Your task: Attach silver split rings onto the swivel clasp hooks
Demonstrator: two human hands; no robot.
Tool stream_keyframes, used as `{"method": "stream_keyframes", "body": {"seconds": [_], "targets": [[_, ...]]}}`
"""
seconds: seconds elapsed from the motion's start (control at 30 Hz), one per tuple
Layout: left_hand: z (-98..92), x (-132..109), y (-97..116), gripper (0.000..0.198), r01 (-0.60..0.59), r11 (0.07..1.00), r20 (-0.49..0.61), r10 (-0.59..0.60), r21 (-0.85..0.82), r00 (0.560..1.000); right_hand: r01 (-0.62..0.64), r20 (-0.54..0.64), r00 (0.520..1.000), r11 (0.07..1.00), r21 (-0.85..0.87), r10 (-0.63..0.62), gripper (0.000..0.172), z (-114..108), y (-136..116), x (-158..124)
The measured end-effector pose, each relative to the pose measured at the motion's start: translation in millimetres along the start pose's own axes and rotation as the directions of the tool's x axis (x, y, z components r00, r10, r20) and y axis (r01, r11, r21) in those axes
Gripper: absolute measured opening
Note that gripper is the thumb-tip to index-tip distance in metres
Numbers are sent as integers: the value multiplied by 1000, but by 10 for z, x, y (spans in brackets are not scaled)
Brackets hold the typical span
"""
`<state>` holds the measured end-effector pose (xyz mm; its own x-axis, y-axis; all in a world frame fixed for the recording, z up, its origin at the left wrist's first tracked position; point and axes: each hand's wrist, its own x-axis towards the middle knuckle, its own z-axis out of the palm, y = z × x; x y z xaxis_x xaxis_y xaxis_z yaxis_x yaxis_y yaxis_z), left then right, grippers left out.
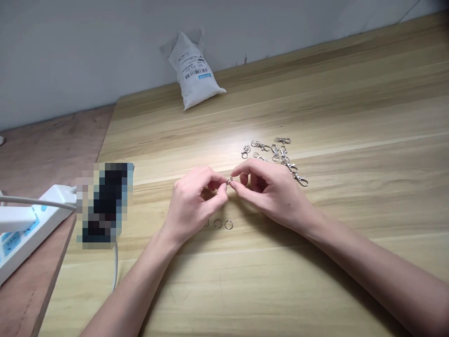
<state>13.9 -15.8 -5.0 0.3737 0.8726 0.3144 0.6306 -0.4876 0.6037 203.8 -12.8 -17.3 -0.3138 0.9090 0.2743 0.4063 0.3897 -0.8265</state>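
Note:
My left hand (pixel 194 201) and my right hand (pixel 270 189) meet over the middle of the wooden table (pixel 315 103). Both pinch a small metal ring (pixel 229 181) between thumb and fingertips, with the fingers closed. Below my left hand three loose split rings (pixel 223 224) lie on the wood, one partly hidden by the hand. Just behind my right hand is a cluster of several silver lobster clasps (pixel 277 152), the nearest clasp (pixel 300 179) lying beside my knuckles.
A white plastic bag (pixel 192 70) with a barcode label leans against the wall at the back. A white power strip (pixel 24 229) with cables lies at the left edge, beside a blurred dark object (pixel 104 203). A lower reddish table (pixel 45 150) adjoins on the left.

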Motion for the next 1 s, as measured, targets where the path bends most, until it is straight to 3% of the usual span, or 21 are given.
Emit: {"method": "stream_keyframes", "body": {"seconds": [0.2, 0.43, 1.0], "targets": [[-19, 3, -9, 6, 35, 999, 50, -34, -37, 998, 10, 83, 996, 999, 52, -14, 9, -25, 18, 15], [-8, 9, -19, 5, 41, 999, 9, -41, -23, 999, -20, 28, 999, 999, 43, 19, 6, -22, 20, 18], [22, -11, -19, 8, -16, 1000, -16, 16, 6, 1000, -22, 53, 998, 999, 40, 20, 5, -26, 10, 14]]}}
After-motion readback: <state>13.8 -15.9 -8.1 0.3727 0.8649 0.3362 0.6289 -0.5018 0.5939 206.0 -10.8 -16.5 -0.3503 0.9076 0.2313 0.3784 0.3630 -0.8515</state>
